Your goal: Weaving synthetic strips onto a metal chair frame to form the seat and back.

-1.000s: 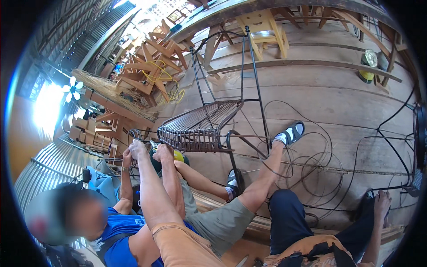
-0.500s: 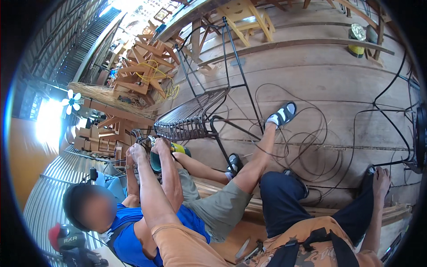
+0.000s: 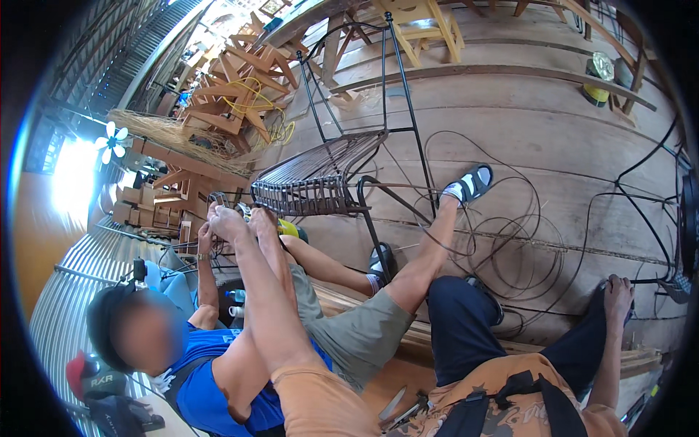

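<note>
Fingers of the left hand (image 3: pixel 227 217) look curled near the woven chair seat (image 3: pixel 320 182); their grip is unclear. Right hand (image 3: pixel 619 293) rests apart, its fingers unreadable.

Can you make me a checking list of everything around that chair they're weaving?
Surface: wooden plank floor, worn.
Job's things: black metal chair frame with a woven seat.
Clutter: loose dark strands looped across the floor.
Hands: left hand at the seat's front edge, beside a co-worker's hand; right hand down on the floor by a black strand; neither grip is clear.
Cables: yellow cord draped over the stacked frames.
Surroundings: stacked wooden chair frames, a white fan, and the co-worker's blue shirt close by.
</note>
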